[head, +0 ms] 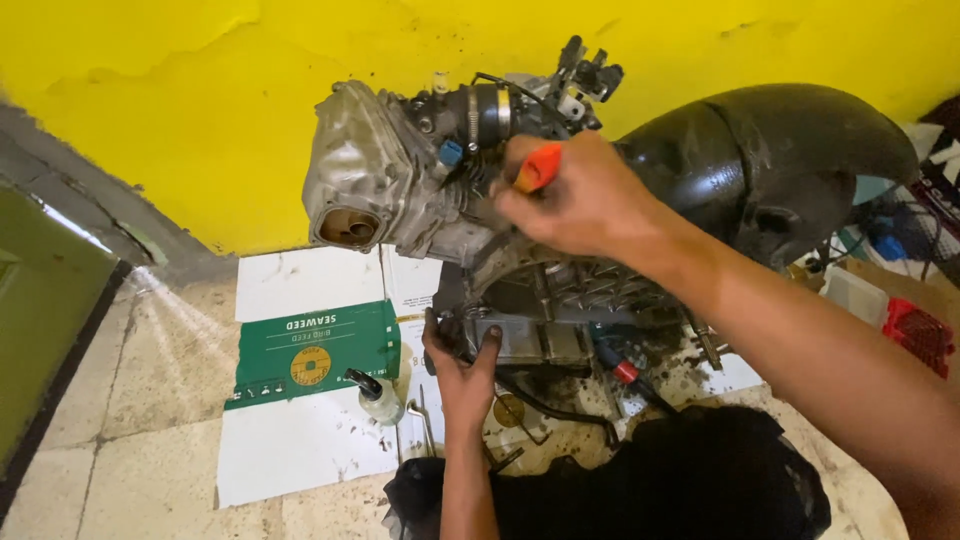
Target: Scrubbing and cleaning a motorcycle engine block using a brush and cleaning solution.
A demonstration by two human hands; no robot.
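Head view: two hands on a grimy engine (420,190).
Right hand (580,200) grips an orange-handled tool (538,166); left hand (462,372) clasps the engine's near edge.

Small repair workshop, floor-level work spot. Grimy scooter engine (440,180) stripped out and sitting on flattened cardboard (300,400) spread over tiled floor (130,400). Oil stains and dark grit on cardboard. Small squeeze bottle (378,397) and loose metal tools (425,420) lying beside engine. Black fender (780,150) behind. Red crate (920,335) and cluttered parts at right edge. Yellow wall (200,100) scuffed, paint peeling.
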